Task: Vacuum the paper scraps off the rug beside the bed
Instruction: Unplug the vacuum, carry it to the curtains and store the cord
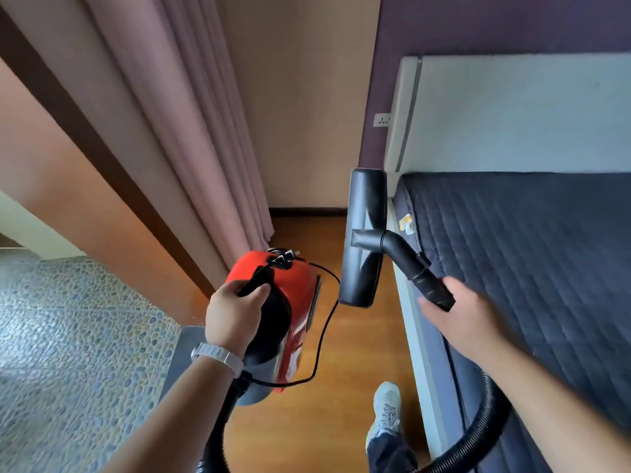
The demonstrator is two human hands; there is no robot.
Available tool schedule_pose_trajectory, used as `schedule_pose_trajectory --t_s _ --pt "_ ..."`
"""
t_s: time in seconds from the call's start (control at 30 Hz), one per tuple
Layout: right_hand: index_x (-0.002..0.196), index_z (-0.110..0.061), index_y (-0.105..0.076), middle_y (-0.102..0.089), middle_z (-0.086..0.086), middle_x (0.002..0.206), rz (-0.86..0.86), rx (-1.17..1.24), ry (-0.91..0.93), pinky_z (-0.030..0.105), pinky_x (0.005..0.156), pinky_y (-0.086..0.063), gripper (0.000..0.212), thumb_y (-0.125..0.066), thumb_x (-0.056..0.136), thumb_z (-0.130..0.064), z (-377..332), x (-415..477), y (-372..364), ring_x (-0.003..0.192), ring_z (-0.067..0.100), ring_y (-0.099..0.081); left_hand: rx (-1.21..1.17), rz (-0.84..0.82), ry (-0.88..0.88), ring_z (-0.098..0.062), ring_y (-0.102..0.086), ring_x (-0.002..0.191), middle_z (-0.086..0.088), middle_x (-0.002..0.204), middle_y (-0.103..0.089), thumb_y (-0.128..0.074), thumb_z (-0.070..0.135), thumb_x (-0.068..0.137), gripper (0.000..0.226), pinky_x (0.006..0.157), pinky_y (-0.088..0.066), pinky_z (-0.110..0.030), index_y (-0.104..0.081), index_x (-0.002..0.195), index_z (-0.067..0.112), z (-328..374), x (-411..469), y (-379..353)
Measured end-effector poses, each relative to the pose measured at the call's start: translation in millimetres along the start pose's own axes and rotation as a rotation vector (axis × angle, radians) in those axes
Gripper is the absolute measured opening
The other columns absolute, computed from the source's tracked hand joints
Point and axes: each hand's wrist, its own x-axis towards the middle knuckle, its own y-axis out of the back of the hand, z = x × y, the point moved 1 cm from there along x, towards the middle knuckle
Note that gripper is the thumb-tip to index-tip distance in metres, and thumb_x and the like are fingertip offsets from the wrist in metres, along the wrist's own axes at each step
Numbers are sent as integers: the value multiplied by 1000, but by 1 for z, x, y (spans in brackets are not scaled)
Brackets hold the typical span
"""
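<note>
My left hand (235, 310) grips the black carry handle of a red canister vacuum (290, 298), held up off the wooden floor. My right hand (461, 315) holds the black rigid tube (420, 271) near its lower end. The wide black floor nozzle (363, 237) at the tube's tip hangs in the air, upright, beside the bed's edge. A ribbed black hose (485, 425) loops from under my right forearm back toward the vacuum. A thin black power cord (326, 322) dangles beside the canister. No rug or paper scraps are in view.
The bed with a dark quilted mattress (532, 268) and pale headboard (512, 114) fills the right side. A narrow strip of wooden floor (327, 421) runs between bed and pink curtains (191, 131). A pebble-patterned floor (68, 336) lies left. My white shoe (386, 411) stands on the wood.
</note>
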Motion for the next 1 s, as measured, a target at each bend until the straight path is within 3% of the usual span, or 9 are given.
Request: schedule_pose_trajectory --t_s 0.07,0.13,0.27,0.53,0.77,0.9,1.0 --pt "74 -26 -50 -54 -4 53 -7 -12 11 32 54 -47 27 -66 84 -44 13 43 -4 53 19 -55 11 22 -1 -26 -64 55 3 57 -65 -70 41 72 9 55 -56 -39 -69 71 32 16 15 -24" --pt "72 -28 -48 -53 -4 51 -32 15 23 31 50 -43 26 -65 83 -45 22 89 -2 51 20 -54 23 51 19 -26 -65 55 2 56 -65 -70 41 71 4 56 -57 -41 -69 71 38 35 30 -48" --pt "65 -24 -42 -46 -4 46 -60 76 78 26 46 -32 37 -69 85 -38 33 173 9 44 19 -47 51 120 69 -25 -67 58 3 60 -68 -70 42 72 13 59 -60 -42 -70 75 29 73 57 -90" --pt "82 -17 -50 -48 -8 56 -124 -20 346 30 49 -40 28 -66 89 -39 24 302 16 51 16 -51 53 163 163 -20 -62 48 2 53 -64 -71 38 79 22 52 -55 -36 -69 68 19 113 120 -148" --pt "89 -23 -46 -51 -11 67 -232 -212 387 30 53 -38 27 -61 91 -45 -2 380 -13 64 23 -53 -29 189 236 -22 -58 46 -1 52 -62 -71 36 79 22 51 -51 -34 -68 67 17 110 193 -168" --pt "84 -26 -40 -49 -9 61 -268 -327 418 27 47 -34 30 -58 91 -49 -20 426 -38 58 20 -53 -53 178 299 -26 -66 53 -4 61 -69 -70 40 77 21 52 -56 -35 -70 73 20 101 249 -181" --pt "82 -24 -39 -51 -5 57 -267 -414 438 29 47 -37 32 -57 90 -50 -35 465 -64 52 20 -53 -42 187 340 -32 -70 65 -3 65 -71 -66 53 64 31 62 -62 -45 -71 74 25 84 301 -194"
